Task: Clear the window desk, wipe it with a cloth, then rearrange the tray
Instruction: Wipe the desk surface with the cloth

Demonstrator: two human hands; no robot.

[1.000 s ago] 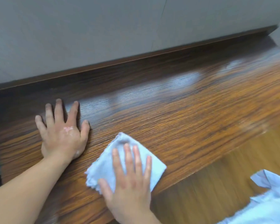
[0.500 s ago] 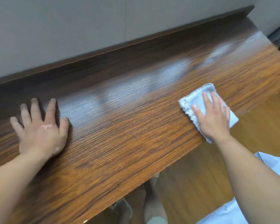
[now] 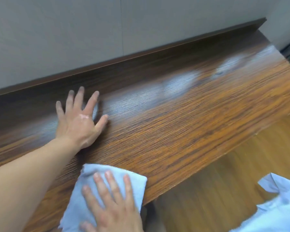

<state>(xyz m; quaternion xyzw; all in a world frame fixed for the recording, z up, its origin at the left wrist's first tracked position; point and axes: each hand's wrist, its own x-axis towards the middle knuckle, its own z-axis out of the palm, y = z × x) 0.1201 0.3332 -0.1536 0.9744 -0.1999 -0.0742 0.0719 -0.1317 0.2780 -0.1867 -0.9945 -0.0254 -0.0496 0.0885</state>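
A wood-grain desk against a grey wall, above a wooden floor.
The desk's brown grain runs from dark at the back to orange at the front, and a raised dark strip along its back edge meets the plain wall, which has one thin vertical seam. Pale patches of reflected light lie along the desk's far half. The lighter floor shows below its front edge.

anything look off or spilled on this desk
Nothing looks spilled or broken. The pale patches on the desk look like glare, not liquid, though blur leaves some doubt. The cloth lies flat under the right hand by the front edge; the left hand rests flat on the wood, with a whitish mark on its back.
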